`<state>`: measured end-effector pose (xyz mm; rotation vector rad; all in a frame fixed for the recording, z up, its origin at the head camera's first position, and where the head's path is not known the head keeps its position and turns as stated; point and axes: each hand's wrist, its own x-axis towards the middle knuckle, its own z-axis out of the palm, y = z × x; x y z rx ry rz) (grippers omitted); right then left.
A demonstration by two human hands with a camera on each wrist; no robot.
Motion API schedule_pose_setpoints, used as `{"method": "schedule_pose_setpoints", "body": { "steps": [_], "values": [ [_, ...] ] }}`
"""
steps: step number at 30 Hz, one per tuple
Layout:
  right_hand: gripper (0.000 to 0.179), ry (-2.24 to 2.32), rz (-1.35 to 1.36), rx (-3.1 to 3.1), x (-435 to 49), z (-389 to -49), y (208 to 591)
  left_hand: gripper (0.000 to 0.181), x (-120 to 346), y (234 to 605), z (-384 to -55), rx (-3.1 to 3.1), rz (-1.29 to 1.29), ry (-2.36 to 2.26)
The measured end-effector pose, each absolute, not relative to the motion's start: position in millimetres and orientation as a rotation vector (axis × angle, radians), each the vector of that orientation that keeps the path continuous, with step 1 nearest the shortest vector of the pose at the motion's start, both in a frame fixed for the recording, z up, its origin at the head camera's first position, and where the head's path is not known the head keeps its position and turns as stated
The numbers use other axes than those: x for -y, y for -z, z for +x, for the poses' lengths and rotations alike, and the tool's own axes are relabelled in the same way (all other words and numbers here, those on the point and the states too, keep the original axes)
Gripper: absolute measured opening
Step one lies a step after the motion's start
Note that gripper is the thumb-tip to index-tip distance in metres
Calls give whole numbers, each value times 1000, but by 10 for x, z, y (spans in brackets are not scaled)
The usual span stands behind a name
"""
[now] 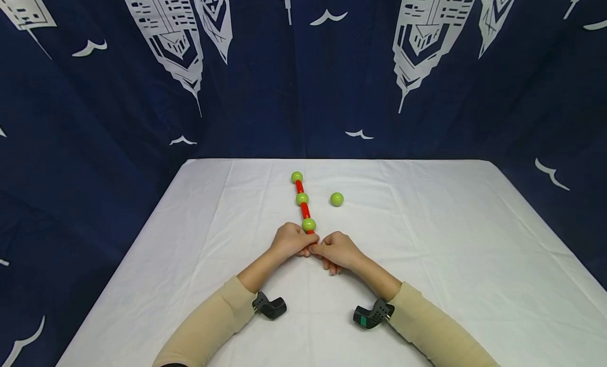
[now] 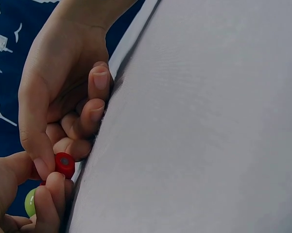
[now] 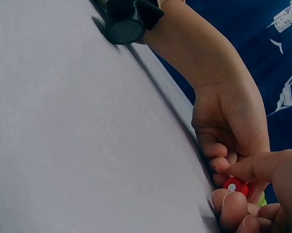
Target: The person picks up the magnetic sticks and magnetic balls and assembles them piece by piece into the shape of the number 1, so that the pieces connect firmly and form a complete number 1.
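Note:
A chain of green balls [image 1: 302, 199] joined by red rods [image 1: 305, 210] runs toward me down the table. Past the nearest green ball [image 1: 309, 225] comes one more red rod [image 2: 64, 165], whose round end with a grey disc shows between the fingers in both wrist views. My left hand [image 1: 290, 240] grips this rod just below the ball, its thumb lying across it. Fingertips of my right hand [image 1: 340, 250] pinch the same rod at its near end. Both hands meet there and hide most of the rod.
A loose green ball [image 1: 336, 199] lies to the right of the chain. White cloth covers the table [image 1: 427, 240], and a dark blue printed curtain [image 1: 303, 93] hangs behind its far edge. Black wrist cameras [image 1: 270, 306] sit at both sleeves.

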<state>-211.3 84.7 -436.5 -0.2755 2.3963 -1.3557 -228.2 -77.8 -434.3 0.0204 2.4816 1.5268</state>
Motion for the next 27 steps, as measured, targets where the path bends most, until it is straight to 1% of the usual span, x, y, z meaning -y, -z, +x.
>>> {"method": "schedule_pose_setpoints", "body": {
  "steps": [11, 16, 27],
  "values": [
    [35, 1358, -271, -2393, -842, -2117, 4364, 33, 821, 4370, -2391, -2453, 43, -1583],
    [34, 1368, -251, -2382, -847, -2119, 4358, 33, 838, 4376, -2450, -2428, 22, -1584],
    [31, 1403, -257, -2274, -888, -2157, 4311, 30, 898, 4437, -2514, -2274, 62, -1689]
  ]
}}
